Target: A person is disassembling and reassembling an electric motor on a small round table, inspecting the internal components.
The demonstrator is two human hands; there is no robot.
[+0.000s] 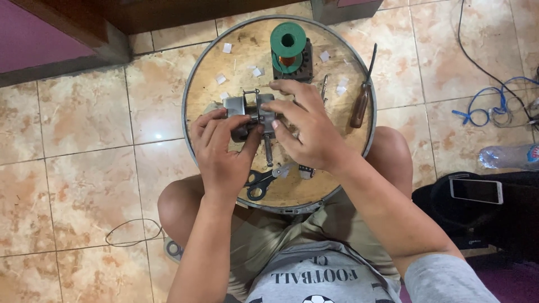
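Observation:
Both my hands hold a small grey metal motor part [242, 105] with a threaded shaft sticking down, over a round wooden board [241, 59] resting on my knees. My left hand [222, 150] grips its left and lower side. My right hand [307, 124] closes over its right side from above. Behind it on the board stands a green spool of copper wire [288, 39] on a dark laminated core [300, 68]. Black-handled scissors [260, 183] lie near the board's front edge, partly under my left hand.
A wooden-handled screwdriver [362, 95] lies at the board's right rim, and small white paper bits [227, 48] are scattered on it. On the tiled floor to the right are a blue cable [487, 106], a plastic bottle [510, 156] and a phone [476, 191] on a black bag.

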